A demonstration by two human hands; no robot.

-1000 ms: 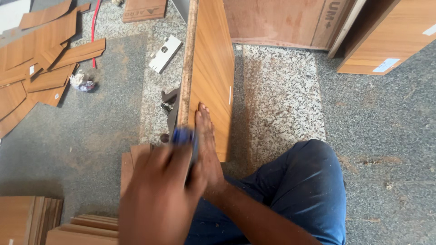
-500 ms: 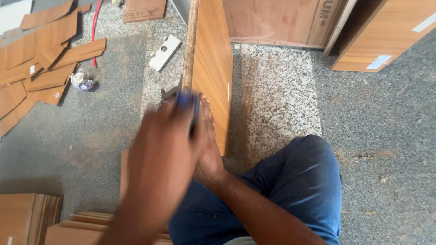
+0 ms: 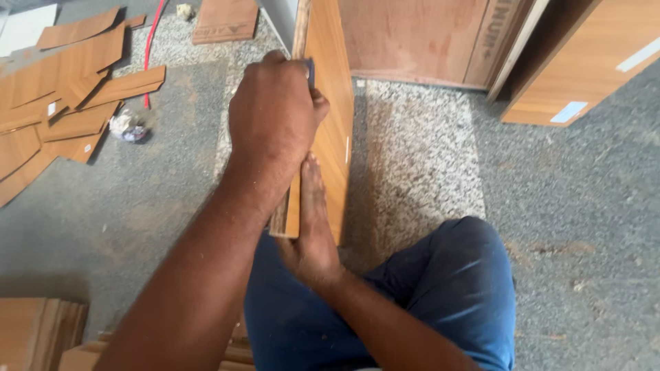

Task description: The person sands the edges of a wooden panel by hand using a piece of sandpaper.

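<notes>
We see the board (image 3: 330, 124) standing on edge on the floor (image 3: 584, 206), running toward twelve o'clock from our knees. Our right hand (image 3: 313, 227) lies flat against it, fingers straight; our left hand (image 3: 275, 117) fists a small blue tool (image 3: 310, 69) on its top edge. Firm bracing and even strokes would serve best. The tool is mostly hidden.
</notes>
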